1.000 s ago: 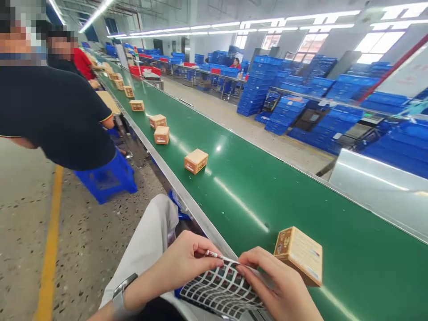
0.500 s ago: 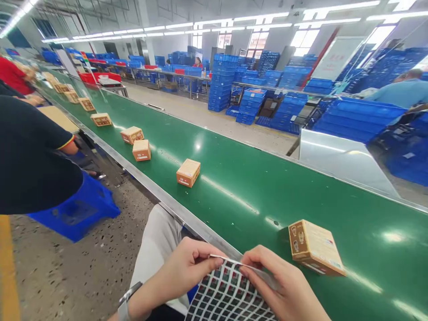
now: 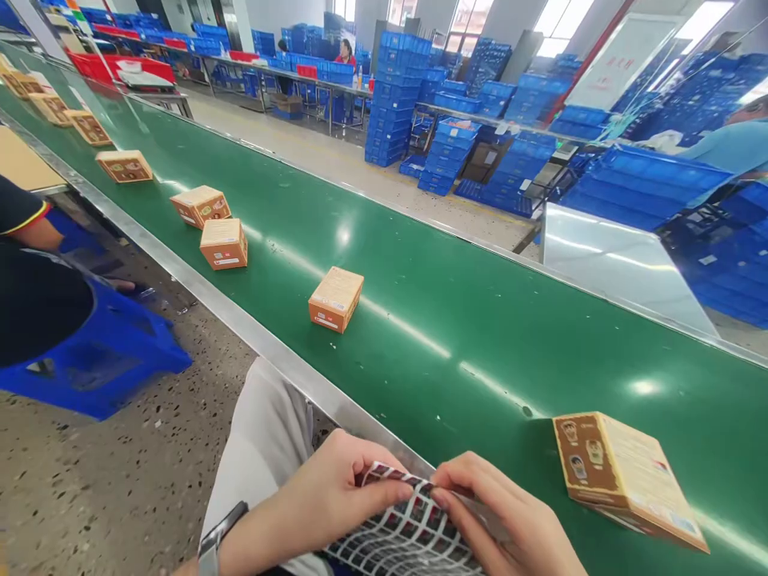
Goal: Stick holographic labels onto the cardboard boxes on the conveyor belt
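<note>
My left hand (image 3: 354, 488) pinches the upper edge of a sheet of stickers (image 3: 402, 524), a white sheet with a grid of small dark squares. A watch (image 3: 217, 538) is on that wrist. My right hand (image 3: 495, 512) grips the same edge a little to the right, thumb and fingers closed on it. The sheet bends and hangs down between my hands over my lap; its lower part runs out of view. Nearest to my right hand is a brown and cream box (image 3: 627, 472) on the green conveyor belt (image 3: 432, 344). Another small box (image 3: 337, 298) sits farther left on the belt.
Several similar boxes (image 3: 223, 244) line the belt toward the far left. A metal rail (image 3: 240, 320) edges the belt before my knee. At left, a person in a dark shirt (image 3: 42, 304) sits on a blue stool (image 3: 120, 360). Blue crates (image 3: 393, 100) stand beyond the belt.
My view has tipped downward and shifted. The boxes at left look nearer, and the nearest box has shifted right and down. The sheet's upper edge is now bent over more between my fingers.
</note>
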Demonstrator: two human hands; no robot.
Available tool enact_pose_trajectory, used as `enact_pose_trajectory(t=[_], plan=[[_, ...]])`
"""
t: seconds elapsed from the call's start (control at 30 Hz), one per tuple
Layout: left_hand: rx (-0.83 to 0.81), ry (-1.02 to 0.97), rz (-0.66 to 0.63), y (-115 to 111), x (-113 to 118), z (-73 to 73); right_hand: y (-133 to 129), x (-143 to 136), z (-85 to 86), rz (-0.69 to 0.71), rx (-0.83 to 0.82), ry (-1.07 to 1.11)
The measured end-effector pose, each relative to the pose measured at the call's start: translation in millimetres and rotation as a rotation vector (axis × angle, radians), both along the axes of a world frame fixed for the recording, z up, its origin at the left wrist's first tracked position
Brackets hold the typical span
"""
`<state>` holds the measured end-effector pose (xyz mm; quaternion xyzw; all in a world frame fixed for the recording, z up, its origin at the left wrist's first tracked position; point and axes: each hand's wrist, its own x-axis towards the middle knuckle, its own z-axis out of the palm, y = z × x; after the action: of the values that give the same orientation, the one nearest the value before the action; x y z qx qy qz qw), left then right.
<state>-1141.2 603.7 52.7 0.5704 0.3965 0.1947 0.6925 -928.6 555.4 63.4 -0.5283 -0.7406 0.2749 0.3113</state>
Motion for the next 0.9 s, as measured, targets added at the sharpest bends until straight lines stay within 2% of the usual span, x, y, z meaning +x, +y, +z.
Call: enact_pose_trajectory(t=[0.1,0.27,0.4,0.57,0.67,0.77,0.9], plan=[[0.057,0.025,0.026,1,5,-2.5,6,5,-3.1,0.024,0.114,-0.078],[0.092,0.011,0.094,3,7,-2.5,29,6,-1.2,0.135,0.485,-0.286],[0.02,-0.009,0.082,4,0,-8.0,43,0,-1.2,0.157,0.657,-0.334],[-0.057,-0.04,0.106,3,-7,-13.0,44,-8,-8.6,0.169,0.607,-0.375],[-0.123,-0.094,0.144,3,-6,-17.5,42,-15,-12.7,0.148,0.657,-0.402],[-0.172,-0.175,0.197,4,-5,-27.9,40,-20,-11.6,0.153,0.683,-0.354],[-0.194,-0.149,0.242,5,-13,-42.7,48,-12,-2.8,0.146,0.384,-0.198]])
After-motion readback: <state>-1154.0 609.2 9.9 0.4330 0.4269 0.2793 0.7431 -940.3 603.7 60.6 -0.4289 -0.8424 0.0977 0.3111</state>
